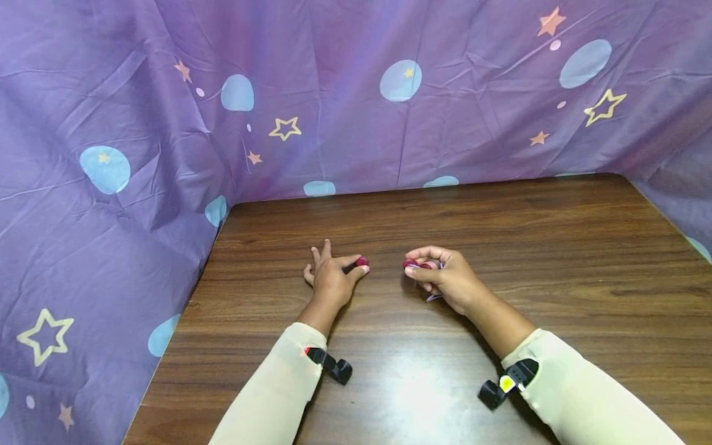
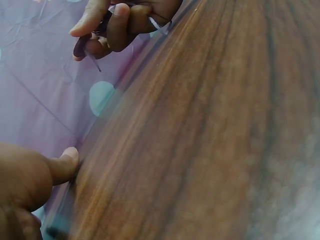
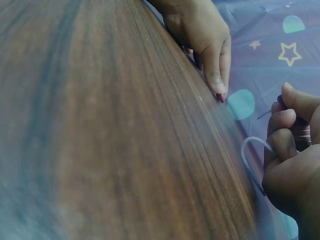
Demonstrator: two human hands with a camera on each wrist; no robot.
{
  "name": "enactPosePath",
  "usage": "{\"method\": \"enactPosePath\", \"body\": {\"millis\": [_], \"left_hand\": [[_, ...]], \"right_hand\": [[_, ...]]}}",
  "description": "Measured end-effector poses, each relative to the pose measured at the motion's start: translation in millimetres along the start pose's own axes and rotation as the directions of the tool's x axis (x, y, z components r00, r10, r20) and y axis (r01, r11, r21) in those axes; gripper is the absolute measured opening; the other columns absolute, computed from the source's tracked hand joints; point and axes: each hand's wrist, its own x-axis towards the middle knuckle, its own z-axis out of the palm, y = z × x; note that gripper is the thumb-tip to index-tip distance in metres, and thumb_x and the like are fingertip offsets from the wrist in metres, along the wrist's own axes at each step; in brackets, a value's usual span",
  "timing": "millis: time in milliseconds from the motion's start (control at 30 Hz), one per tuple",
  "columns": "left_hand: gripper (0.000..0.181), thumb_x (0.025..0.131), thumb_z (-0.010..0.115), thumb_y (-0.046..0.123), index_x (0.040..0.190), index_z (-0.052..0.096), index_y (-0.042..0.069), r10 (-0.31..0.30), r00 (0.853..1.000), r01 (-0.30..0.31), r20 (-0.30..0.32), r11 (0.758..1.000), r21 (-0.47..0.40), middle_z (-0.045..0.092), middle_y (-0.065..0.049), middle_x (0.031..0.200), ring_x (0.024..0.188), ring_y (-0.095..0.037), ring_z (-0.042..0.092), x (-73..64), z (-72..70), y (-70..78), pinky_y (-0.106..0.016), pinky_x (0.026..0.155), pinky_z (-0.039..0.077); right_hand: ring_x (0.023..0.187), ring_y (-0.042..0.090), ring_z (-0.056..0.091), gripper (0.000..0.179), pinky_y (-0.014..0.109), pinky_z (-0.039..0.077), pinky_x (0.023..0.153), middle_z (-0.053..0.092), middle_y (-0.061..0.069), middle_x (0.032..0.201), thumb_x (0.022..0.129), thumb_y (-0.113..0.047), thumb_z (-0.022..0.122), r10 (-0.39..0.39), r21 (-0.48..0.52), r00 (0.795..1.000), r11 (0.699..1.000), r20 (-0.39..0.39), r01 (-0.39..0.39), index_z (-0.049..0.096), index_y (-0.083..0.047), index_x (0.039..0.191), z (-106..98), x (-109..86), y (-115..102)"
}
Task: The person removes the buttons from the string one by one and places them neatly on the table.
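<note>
The left hand (image 1: 332, 279) pinches a small red piece (image 1: 362, 262) between thumb and forefinger, its other fingers spread – whether the piece touches the wooden table (image 1: 578, 290), I cannot tell. Apart from it, the right hand (image 1: 457, 283), with fingers curled, holds other red pieces (image 1: 410, 264) and a pale cord (image 3: 250, 141).

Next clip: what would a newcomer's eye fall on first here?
Probably the star-printed purple cloth, hanging beyond the brown table. Then, over the table's middle, the left hand pinching a small red piece and, across a gap, the right hand holding more red pieces with a pale cord looping out.
</note>
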Motion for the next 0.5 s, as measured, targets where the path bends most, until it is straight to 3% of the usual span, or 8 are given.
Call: {"method": "enactPosePath", "body": {"millis": [267, 500], "left_hand": [[0.038, 0.096, 0.081, 0.044, 0.132, 0.080, 0.031, 0.000, 1.000, 0.000, 0.008, 1.000, 0.019, 0.022, -0.015, 0.182, 0.170, -0.048, 0.003, 0.2, 1.4, -0.2, -0.072, 0.132, 0.007], [0.040, 0.098, 0.079, 0.045, 0.136, 0.077, 0.033, 0.009, 1.000, -0.010, 0.015, 0.998, 0.054, 0.023, -0.014, 0.183, 0.170, -0.048, 0.004, -1.4, 0.3, 0.1, -0.072, 0.132, 0.008]], "right_hand": [[0.057, 0.005, 0.053, 0.018, 0.018, 0.046, 0.050, 0.069, -0.012, 0.076, 0.097, -0.004, 0.080, 0.007, -0.029, 1.000, 1.000, 0.008, -0.007, 0.076, -0.009, 0.114, -0.2, -1.5, -1.9], [0.057, 0.006, 0.053, 0.020, 0.018, 0.045, 0.050, 0.072, -0.011, 0.078, 0.098, -0.002, 0.079, -0.002, -0.021, 1.000, 1.000, 0.014, 0.003, 0.077, -0.005, 0.117, 0.3, -0.8, -1.6]]}}
